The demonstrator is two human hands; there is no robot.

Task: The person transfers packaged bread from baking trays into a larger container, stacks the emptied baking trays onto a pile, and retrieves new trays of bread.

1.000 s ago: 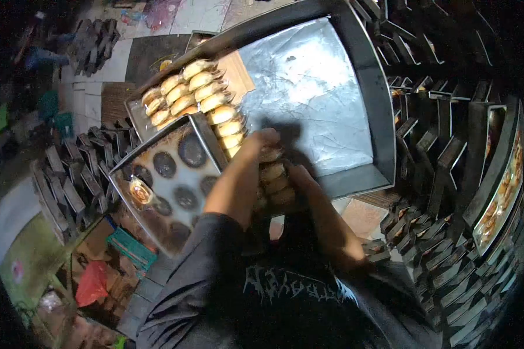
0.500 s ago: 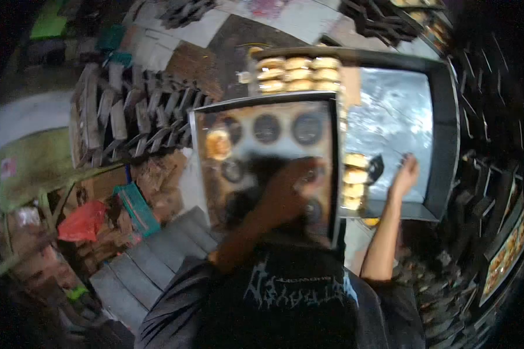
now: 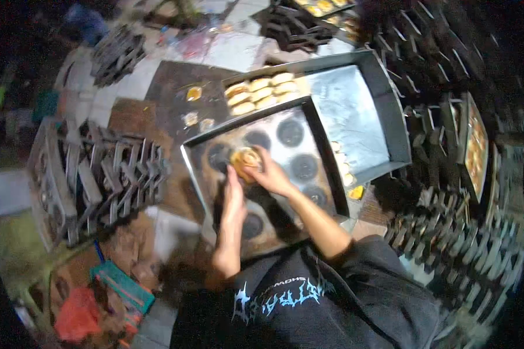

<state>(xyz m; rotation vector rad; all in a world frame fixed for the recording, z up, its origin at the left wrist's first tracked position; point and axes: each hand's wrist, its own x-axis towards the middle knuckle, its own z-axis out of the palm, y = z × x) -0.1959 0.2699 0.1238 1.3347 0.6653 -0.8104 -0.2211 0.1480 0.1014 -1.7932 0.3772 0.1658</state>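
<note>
Both my hands are on a round golden bun (image 3: 244, 158) with a swirled top, held over a shallow baking tray (image 3: 247, 123). My left hand (image 3: 234, 189) presses the bun from its lower left side, fingers closed against it. My right hand (image 3: 272, 175) grips it from the right. Dark round marks dot the tray's stained surface, and no other bun shows on it. Behind and right of the tray stands a deep metal box (image 3: 384, 87), with stacked golden buns (image 3: 263, 93) at its far left and more along its near left side.
Dark metal racks or stacked trays (image 3: 99, 174) stand at the left, with more on the right. A tray of pastries (image 3: 474, 148) leans at the far right. On the floor lie a red plastic bag (image 3: 78, 314), a teal object (image 3: 122, 285) and cardboard (image 3: 186, 78) with yellow scraps.
My right hand has come out of the deep box, and my left has moved left across the tray. Both now hold the bun that lay at the tray's far left. The view has turned.
</note>
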